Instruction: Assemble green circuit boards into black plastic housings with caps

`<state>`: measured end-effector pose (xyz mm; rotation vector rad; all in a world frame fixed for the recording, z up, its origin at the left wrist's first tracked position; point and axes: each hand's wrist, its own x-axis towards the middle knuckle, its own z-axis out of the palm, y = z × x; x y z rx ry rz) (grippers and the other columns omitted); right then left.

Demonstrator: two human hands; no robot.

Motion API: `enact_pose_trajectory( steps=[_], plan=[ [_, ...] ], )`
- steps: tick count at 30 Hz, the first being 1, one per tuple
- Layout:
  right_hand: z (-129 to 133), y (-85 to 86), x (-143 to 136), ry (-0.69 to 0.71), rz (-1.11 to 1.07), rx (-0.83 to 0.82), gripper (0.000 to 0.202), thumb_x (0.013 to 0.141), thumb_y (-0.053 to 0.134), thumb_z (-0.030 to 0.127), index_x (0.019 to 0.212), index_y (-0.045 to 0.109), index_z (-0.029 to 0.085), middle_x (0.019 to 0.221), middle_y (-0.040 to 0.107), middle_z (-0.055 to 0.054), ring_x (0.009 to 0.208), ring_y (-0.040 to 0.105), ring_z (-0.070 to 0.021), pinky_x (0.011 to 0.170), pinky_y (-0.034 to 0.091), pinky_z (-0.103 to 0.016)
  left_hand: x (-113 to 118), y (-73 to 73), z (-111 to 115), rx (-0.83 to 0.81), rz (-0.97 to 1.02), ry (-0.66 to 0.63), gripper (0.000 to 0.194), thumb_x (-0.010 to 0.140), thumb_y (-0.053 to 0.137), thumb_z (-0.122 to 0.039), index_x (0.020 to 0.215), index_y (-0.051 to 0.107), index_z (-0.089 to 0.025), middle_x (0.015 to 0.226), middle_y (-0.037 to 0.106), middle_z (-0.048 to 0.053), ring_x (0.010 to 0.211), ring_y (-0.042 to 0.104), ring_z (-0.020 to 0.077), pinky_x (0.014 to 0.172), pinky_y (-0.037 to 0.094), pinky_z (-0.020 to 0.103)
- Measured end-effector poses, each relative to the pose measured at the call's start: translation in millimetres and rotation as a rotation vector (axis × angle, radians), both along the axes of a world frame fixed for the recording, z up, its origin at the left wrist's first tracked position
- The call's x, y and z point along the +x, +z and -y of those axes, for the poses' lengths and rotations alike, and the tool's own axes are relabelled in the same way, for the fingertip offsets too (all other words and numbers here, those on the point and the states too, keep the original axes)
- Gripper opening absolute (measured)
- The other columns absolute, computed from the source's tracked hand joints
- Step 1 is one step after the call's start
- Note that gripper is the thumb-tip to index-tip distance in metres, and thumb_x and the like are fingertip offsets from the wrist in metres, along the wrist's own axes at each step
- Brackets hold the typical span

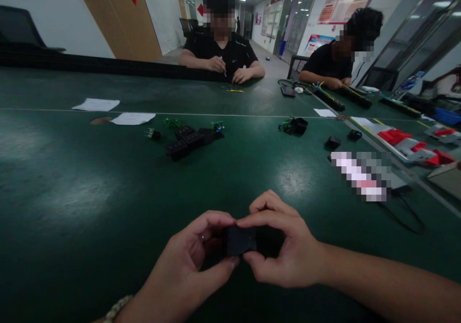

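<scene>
Between my two hands is a small black plastic box (242, 241), which looks like a housing; its underside is hidden. My left hand (196, 260) grips its left end, with the index finger along the top edge and the thumb below. From the right, my right hand (284, 246) pinches the same box, index finger on the upper edge and thumb on the lower one. Farther off on the green table (108, 183) lies a cluster of black plastic housings (189, 140) with green circuit boards (217, 126) beside it.
Another black housing (298, 126) with a green board lies at centre right, near a small black block (332, 142). A device with a bright screen (358, 175) and a cable (406, 222) lies to the right. White papers (133, 118) lie back left. Two people sit across the table.
</scene>
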<state>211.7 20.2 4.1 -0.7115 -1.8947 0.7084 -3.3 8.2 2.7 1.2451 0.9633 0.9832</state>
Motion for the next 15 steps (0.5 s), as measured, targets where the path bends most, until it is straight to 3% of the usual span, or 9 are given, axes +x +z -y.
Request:
enact_pose_trajectory(
  steps=[15],
  plan=[
    [-0.1,-0.8,0.9,0.002,0.019,-0.005,0.048,0.072,0.076,0.013,0.119,0.073,0.021,0.095,0.061,-0.005,0.086,0.061,-0.0204,0.073,0.052,-0.036,2.2,4.0,-0.3,-0.012,-0.02,0.024,0.037,0.067,0.077,-0.003,0.097,0.078,-0.025,0.098,0.079,0.003,0.093,0.078,0.0229,0.08,0.065,0.03]
  ],
)
